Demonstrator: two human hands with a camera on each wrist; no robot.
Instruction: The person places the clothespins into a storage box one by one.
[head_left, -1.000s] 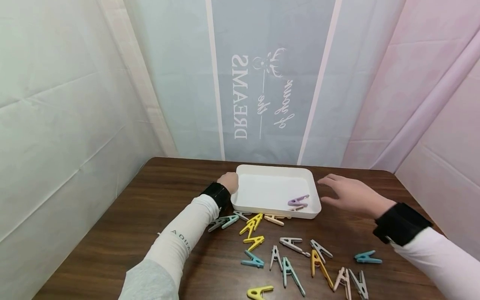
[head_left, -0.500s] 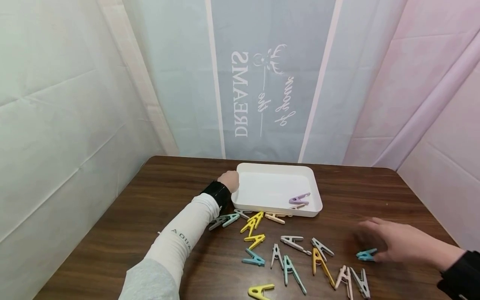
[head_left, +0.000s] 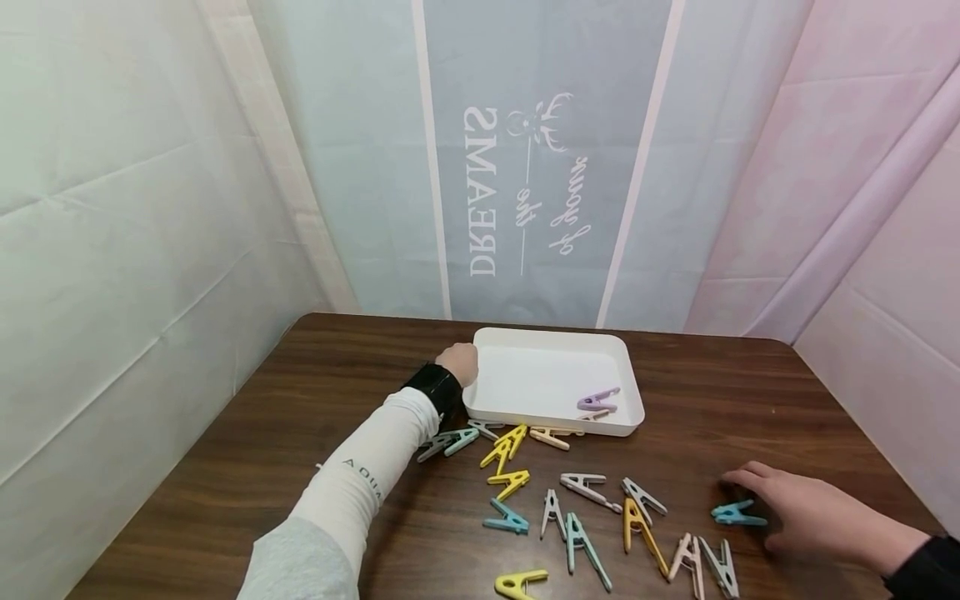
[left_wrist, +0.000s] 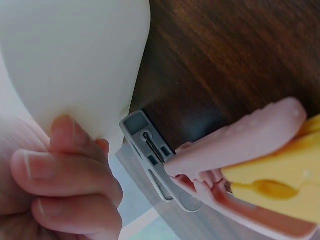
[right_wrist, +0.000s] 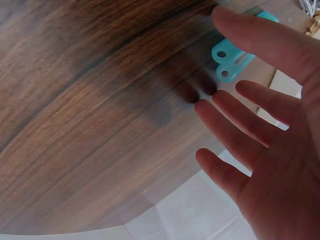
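The white tray (head_left: 551, 383) sits toward the back of the table, with a purple clothespin (head_left: 597, 400) and a pale pink one inside its front right corner. At its left side my left hand (head_left: 457, 363) grips the edge, and the curled fingers (left_wrist: 65, 190) show against the tray wall in the left wrist view. On the right, my right hand (head_left: 813, 510) is low over the table with spread fingers, thumb and fingertips on either side of a blue clothespin (head_left: 738, 512). In the right wrist view this hand (right_wrist: 270, 135) has nothing in its grasp.
Several clothespins lie in front of the tray, among them a yellow one (head_left: 510, 483), a blue one (head_left: 507, 518), a green one (head_left: 585, 550) and an orange one (head_left: 642, 537). Fabric curtains (head_left: 555, 167) surround the wooden table (head_left: 337, 375) at the back and sides.
My right hand has moved from beside the tray's right edge down and right to the blue clothespin. The left hand has stayed at the tray.
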